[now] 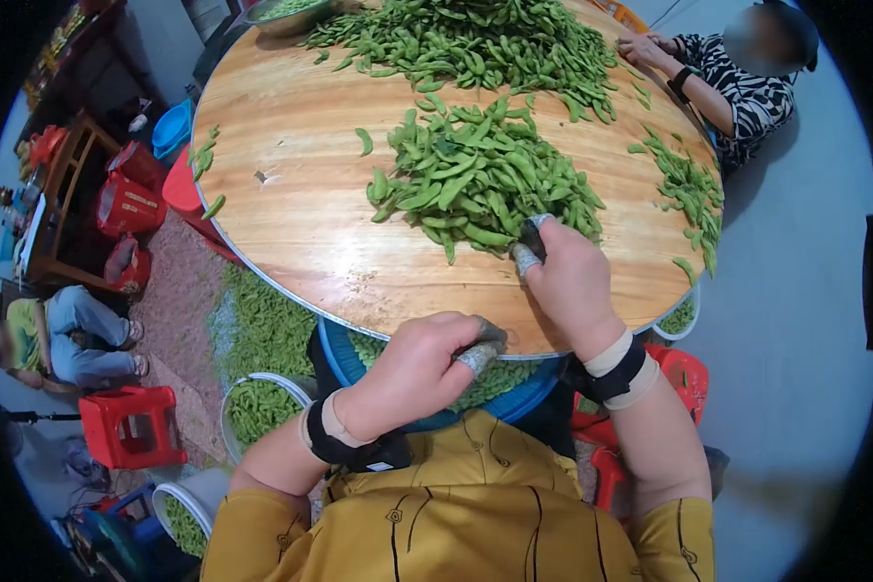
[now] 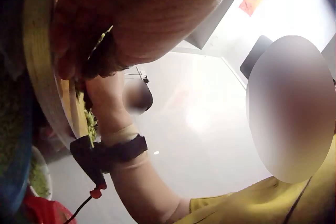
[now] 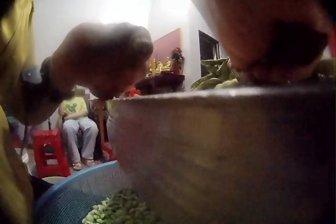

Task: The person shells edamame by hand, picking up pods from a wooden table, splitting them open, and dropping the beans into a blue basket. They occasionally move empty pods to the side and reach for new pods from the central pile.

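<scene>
A heap of green pods (image 1: 485,175) lies on the round wooden table (image 1: 281,213). At its near edge my right hand (image 1: 572,276) has its covered thumb and forefinger curled against a pod; in the right wrist view this hand (image 3: 268,24) is dark beside some pods (image 3: 214,77). My left hand (image 1: 422,364) is held at the table's near edge, above a blue basket (image 1: 335,354) of shelled beans (image 1: 485,386). Its thumb and forefinger are bent together. In the left wrist view a green sliver shows by the fingers of this hand (image 2: 131,19); whether they hold it cannot be told.
A larger pod pile (image 1: 475,44) and a metal bowl (image 1: 286,15) are at the table's far side. Another person (image 1: 747,87) sits at the right, a seated one (image 1: 87,330) at the left. Buckets (image 1: 262,407) and a red stool (image 1: 131,427) stand on the floor.
</scene>
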